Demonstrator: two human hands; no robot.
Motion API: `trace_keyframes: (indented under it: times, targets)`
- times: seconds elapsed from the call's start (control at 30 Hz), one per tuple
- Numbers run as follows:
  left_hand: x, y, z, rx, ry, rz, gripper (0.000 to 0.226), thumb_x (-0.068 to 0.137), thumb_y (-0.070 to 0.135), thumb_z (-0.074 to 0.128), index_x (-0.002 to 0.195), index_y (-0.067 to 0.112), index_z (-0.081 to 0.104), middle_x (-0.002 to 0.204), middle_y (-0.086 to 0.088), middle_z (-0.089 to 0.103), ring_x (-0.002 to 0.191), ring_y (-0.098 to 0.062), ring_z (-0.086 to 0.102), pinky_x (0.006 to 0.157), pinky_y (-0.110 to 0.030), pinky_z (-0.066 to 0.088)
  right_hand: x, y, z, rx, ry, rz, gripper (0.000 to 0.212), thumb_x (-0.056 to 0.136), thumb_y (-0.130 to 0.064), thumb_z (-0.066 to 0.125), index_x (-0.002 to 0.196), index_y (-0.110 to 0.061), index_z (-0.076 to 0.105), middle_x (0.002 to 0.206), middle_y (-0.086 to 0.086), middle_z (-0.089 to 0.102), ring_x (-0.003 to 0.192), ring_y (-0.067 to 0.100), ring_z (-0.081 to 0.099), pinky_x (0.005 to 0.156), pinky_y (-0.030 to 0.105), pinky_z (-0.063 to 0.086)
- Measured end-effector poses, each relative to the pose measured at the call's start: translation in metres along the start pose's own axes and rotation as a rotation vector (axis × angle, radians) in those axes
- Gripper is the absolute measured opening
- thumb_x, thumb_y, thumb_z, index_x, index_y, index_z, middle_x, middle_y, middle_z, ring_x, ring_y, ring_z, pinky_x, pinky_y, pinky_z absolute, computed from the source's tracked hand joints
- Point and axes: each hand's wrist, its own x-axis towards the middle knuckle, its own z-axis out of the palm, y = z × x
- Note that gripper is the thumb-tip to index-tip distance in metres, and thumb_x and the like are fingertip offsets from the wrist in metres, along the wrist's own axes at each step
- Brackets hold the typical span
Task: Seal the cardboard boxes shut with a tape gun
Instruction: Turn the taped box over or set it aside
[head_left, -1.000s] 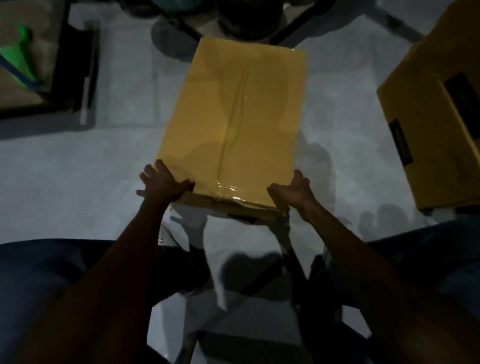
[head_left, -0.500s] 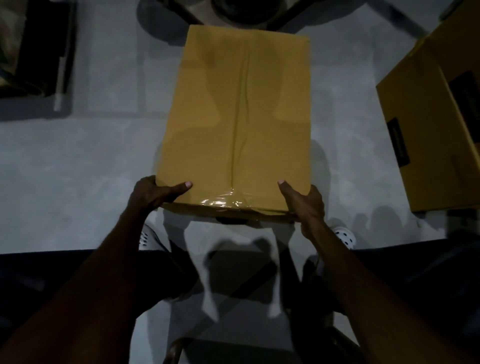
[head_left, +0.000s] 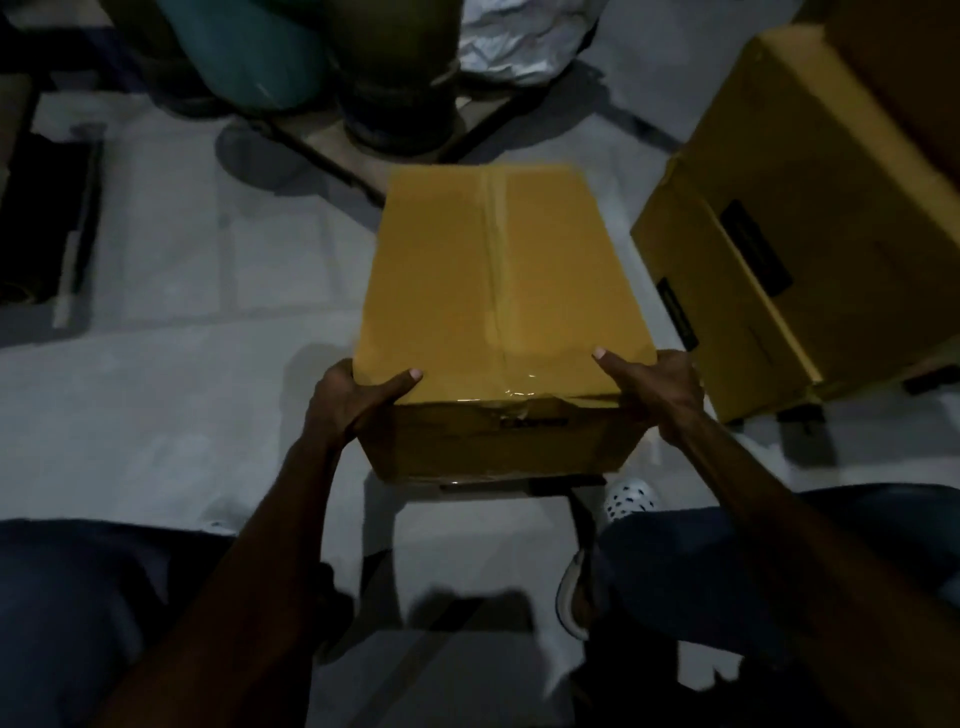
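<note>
- I see the cardboard box (head_left: 498, 291) in the middle of my view, over the pale floor (head_left: 156, 395) — clear tape (head_left: 493, 249) runs down its top seam.
- My left hand (head_left: 353, 400) grips the near left corner, thumb on top.
- My right hand (head_left: 654, 384) grips the near right corner likewise.
- A second box (head_left: 800, 218) sits just beside, to the right.
</note>
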Motion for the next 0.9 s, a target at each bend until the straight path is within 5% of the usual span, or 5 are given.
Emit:
trace_keyframes:
  times: [0.13, 0.3, 0.57, 0.77, 0.9]
  targets:
    - [0.004, 0.032, 0.054, 0.082, -0.079, 0.099, 0.078, 0.065, 0.070, 0.076, 0.116, 0.012, 0.067, 0.107, -0.009, 0.072, 0.088, -0.032, 0.068, 0.066, -0.034, 0.052, 0.036, 0.011, -0.065, 0.032, 0.003, -0.001, 0.055, 0.057, -0.061, 0.084, 0.063, -0.020, 0.048, 0.063, 0.001, 0.052, 0.063, 0.023, 0.058, 0.055, 0.032, 0.048]
    - [0.011, 0.062, 0.137, 0.073, -0.117, 0.123, 0.112, 0.048, 0.084, 0.070, 0.136, 0.017, 0.050, 0.129, -0.006, 0.062, 0.111, -0.028, 0.062, 0.091, -0.048, 0.055, 0.095, 0.048, -0.108, 0.039, 0.004, 0.077, 0.064, 0.066, -0.052, 0.083, 0.107, -0.011, 0.056, 0.087, 0.015, 0.063, 0.070, 0.029, 0.063, 0.045, 0.029, 0.048]
    - [0.017, 0.075, 0.256, 0.123, -0.381, 0.102, 0.148, 0.052, 0.064, 0.077, 0.150, 0.019, -0.024, 0.162, -0.006, 0.009, 0.144, -0.027, 0.025, 0.116, -0.048, 0.031, 0.184, 0.096, -0.147, -0.083, -0.066, 0.100, 0.123, 0.059, -0.070, 0.078, 0.150, -0.008, 0.025, 0.153, 0.014, 0.036, 0.134, 0.035, 0.041, 0.106, 0.052, 0.041]
    - [-0.002, 0.045, 0.289, 0.266, -0.406, 0.094, 0.143, 0.059, 0.058, 0.066, 0.141, 0.004, -0.039, 0.161, -0.017, -0.013, 0.147, -0.033, 0.014, 0.117, -0.040, 0.024, 0.190, 0.137, -0.131, -0.204, -0.080, 0.183, 0.142, 0.047, -0.081, 0.074, 0.155, -0.014, 0.010, 0.161, 0.015, 0.015, 0.143, 0.038, 0.024, 0.110, 0.051, 0.036]
    - [0.008, 0.048, 0.287, 0.312, -0.435, -0.047, 0.151, 0.066, 0.055, 0.082, 0.140, 0.009, -0.042, 0.162, -0.015, -0.012, 0.147, -0.034, 0.015, 0.117, -0.040, 0.027, 0.178, 0.136, -0.139, -0.366, -0.132, 0.103, 0.122, 0.067, -0.074, 0.068, 0.154, -0.013, 0.008, 0.161, 0.015, 0.010, 0.145, 0.037, 0.018, 0.116, 0.051, 0.025]
